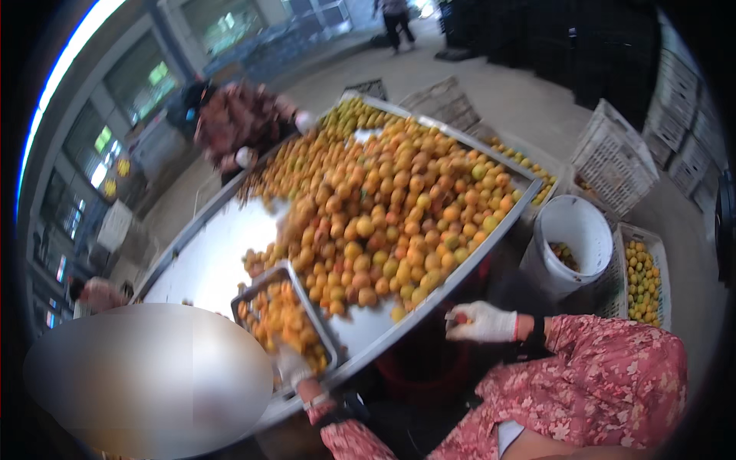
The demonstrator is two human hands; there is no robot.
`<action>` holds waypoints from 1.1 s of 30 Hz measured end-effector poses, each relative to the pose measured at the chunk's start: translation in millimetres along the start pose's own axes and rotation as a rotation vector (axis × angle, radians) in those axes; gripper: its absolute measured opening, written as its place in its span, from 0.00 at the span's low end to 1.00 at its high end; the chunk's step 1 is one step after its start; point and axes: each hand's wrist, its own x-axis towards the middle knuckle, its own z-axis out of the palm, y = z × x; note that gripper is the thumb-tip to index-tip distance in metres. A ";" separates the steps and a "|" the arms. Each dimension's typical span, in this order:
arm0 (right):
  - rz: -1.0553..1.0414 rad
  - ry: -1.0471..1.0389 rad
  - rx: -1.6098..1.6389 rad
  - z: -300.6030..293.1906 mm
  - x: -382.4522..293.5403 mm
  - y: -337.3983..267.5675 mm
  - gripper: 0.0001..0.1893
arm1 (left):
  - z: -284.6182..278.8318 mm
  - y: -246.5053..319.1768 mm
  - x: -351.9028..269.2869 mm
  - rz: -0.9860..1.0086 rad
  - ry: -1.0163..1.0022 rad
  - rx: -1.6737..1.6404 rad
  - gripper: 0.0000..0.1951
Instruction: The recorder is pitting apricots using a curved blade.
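Note:
My left hand [292, 366], in a whitish glove, is at the near end of a metal tray [303, 305] full of orange fruit pieces [282, 316]; blur hides its fingers. My right hand [480, 322], also gloved, is past the near edge of the metal-topped table [368, 333]. Its fingers are closed around a small reddish thing [461, 318], too small to name. A big heap of round yellow-orange fruit [374, 213], some greenish, covers much of the table beyond the tray.
A white bucket [581, 230] with some fruit in it stands at the right, beside a plastic crate of fruit [643, 282]. An upright crate [615, 155] is behind them. Below my right hand is a dark red tub [425, 374]. A person [244, 123] works across the table.

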 end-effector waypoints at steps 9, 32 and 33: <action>0.218 -0.123 0.615 8.1 20.6 -52.7 0.10 | -49.8 -49.4 15.6 -0.083 -0.014 -0.251 0.18; 0.256 -0.307 0.281 168.2 195.3 -62.1 0.13 | -65.2 -214.8 85.0 -0.635 -0.846 -0.486 0.15; 0.211 -0.309 0.293 174.6 195.3 -62.7 0.13 | -61.7 -278.1 89.5 -0.540 -0.933 -0.543 0.11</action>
